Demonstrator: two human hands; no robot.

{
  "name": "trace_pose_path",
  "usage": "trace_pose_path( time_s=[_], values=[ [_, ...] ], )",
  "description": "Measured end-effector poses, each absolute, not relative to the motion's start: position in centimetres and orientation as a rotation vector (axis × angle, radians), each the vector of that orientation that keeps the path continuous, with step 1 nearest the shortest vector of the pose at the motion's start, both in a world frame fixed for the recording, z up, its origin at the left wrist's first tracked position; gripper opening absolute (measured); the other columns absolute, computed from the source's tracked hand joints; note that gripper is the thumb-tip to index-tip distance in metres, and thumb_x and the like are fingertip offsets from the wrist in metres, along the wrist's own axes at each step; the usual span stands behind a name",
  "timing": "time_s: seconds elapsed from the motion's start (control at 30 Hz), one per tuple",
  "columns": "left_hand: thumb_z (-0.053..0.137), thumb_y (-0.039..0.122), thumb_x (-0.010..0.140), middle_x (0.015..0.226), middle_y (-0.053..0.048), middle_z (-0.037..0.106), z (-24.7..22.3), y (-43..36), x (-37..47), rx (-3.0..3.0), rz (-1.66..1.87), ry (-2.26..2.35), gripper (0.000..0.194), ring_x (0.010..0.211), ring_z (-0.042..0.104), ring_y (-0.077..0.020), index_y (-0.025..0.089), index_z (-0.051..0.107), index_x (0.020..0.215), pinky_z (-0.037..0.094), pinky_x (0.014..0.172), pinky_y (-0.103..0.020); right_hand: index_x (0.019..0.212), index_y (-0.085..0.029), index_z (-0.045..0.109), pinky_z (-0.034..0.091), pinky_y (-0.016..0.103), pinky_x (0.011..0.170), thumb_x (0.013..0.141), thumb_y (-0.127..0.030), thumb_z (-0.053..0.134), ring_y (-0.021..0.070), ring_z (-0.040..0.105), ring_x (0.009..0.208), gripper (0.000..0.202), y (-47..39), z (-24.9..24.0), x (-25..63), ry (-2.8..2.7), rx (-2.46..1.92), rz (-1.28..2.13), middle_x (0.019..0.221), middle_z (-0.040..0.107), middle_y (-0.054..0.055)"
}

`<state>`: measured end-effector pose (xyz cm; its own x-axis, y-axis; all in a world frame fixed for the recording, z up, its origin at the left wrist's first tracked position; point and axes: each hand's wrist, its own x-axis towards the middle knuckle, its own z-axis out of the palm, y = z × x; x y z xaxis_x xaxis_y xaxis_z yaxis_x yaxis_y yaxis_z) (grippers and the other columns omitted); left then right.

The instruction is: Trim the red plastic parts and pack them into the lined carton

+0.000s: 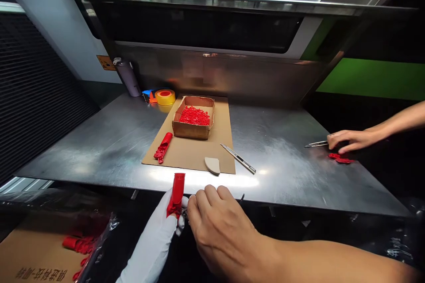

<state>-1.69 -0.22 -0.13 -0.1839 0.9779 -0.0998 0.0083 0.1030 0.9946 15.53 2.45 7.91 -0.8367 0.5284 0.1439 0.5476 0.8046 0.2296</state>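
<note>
My left hand, in a white glove, is closed around a red plastic part whose tube end points up, just in front of the table edge. Beside it my bare right hand has its fingers curled against the left fingertips. A small metallic thing shows between the two hands, but what the right fingers grip is hidden. Past the hands, a similar red part, a beige quarter-round piece and a craft knife lie on or at the cardboard sheet.
An open box of small red pieces stands on the cardboard. Yellow tape and a spray can are at the back left. Another person's hand is at the right, near red parts. A carton holds red parts at lower left.
</note>
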Motion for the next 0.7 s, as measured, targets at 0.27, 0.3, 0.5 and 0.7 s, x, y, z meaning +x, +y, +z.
trace_pose_path(
  time_s=[0.27,0.3,0.5,0.7],
  values=[
    [0.062,0.037,0.094,0.117,-0.008,0.063,2.4,-0.6,-1.8,1.012,1.195,1.366,0.033,0.098,0.064,-0.0225,0.015,0.062,0.118,0.057,0.084,-0.04,0.081,-0.017,0.052,0.027,0.033,0.047,0.085,-0.011,0.052,0.02,0.045,0.058,0.007,2.3,7.0,15.6,-2.919,-0.837,-0.441,0.069,0.049,0.004],
    [0.062,0.037,0.094,0.116,-0.008,0.063,2.4,-0.5,-1.8,1.014,1.192,1.361,0.033,0.098,0.064,-0.0224,0.015,0.062,0.118,0.057,0.084,-0.04,0.08,-0.017,0.052,0.027,0.034,0.047,0.084,-0.01,0.052,0.0201,0.045,0.058,0.008,2.3,6.9,15.5,-2.905,-0.85,-0.449,0.069,0.049,0.004],
    [0.064,0.039,0.091,0.111,-0.008,0.066,1.5,0.1,-1.6,1.036,1.196,1.331,0.033,0.098,0.064,-0.0225,0.014,0.064,0.113,0.055,0.088,-0.043,0.084,-0.016,0.054,0.032,0.035,0.054,0.084,-0.014,0.052,0.0208,0.044,0.065,0.003,2.3,7.7,15.4,-2.861,-0.898,-0.487,0.074,0.05,0.006],
    [0.073,0.036,0.073,0.103,-0.009,0.071,1.1,0.3,-1.6,1.03,1.218,1.312,0.039,0.113,0.059,-0.0324,0.019,0.07,0.108,0.047,0.101,-0.04,0.085,-0.015,0.056,0.036,0.037,0.058,0.079,-0.019,0.058,0.0219,0.044,0.069,0.008,2.8,8.2,15.5,-2.918,-0.866,-0.4,0.078,0.051,0.008]
  ],
)
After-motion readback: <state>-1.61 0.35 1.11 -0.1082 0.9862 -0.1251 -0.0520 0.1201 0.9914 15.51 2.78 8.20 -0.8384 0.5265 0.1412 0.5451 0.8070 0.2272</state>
